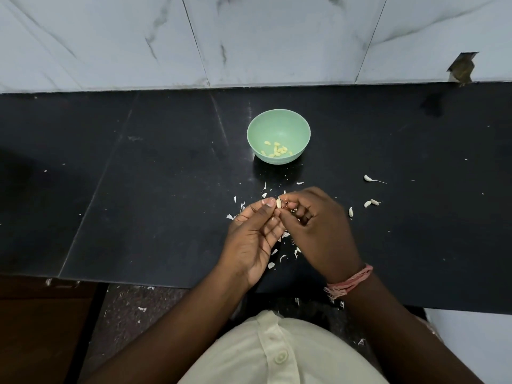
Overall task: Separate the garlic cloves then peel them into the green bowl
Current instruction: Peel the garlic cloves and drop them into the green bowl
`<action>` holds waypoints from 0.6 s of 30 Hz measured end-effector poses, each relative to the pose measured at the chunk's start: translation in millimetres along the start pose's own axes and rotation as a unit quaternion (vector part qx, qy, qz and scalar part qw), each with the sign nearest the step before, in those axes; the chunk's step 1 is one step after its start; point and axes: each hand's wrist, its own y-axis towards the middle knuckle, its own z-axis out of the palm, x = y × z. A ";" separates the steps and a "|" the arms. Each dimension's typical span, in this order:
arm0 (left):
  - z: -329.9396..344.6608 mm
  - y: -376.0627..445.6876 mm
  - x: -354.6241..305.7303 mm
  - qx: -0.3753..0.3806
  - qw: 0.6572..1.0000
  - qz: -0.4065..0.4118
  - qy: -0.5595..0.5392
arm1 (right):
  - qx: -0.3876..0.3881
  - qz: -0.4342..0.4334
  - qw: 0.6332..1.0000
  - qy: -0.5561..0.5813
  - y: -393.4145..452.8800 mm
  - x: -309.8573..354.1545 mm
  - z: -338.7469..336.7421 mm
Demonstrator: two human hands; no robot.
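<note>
A small pale garlic clove (278, 203) is pinched between the fingertips of my left hand (253, 234) and my right hand (318, 225), just above the black counter. The green bowl (278, 120) stands a little beyond my hands and holds several peeled yellowish cloves (277, 150). Several unpeeled white cloves lie to the right of my hands: one with a long tail (368, 178), a pair (371, 202), and one (351, 212) close to my right hand.
White skin flakes (273, 261) are scattered on the black counter (138, 189) around and under my hands, some on the floor below. A marble-tiled wall (249, 37) rises behind the counter. The counter's front edge runs just under my wrists.
</note>
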 end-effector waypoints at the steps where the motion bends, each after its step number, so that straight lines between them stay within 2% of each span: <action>1: -0.7 -0.2 0.7 -0.001 1.000 0.006 0.006 | -0.005 -0.010 1.000 -0.011 -0.5 1.5 0.1; 5: -6.0 -1.0 2.5 0.005 0.999 0.033 0.031 | -0.025 -0.035 0.999 -0.009 -2.1 4.5 0.3; 9: -4.3 -2.9 4.5 0.006 0.996 0.068 0.048 | -0.014 -0.009 1.000 0.002 -0.1 6.1 -1.7; 18: -3.1 -5.3 3.4 0.020 0.990 0.126 0.067 | -0.021 -0.011 0.999 0.032 3.7 6.4 -5.1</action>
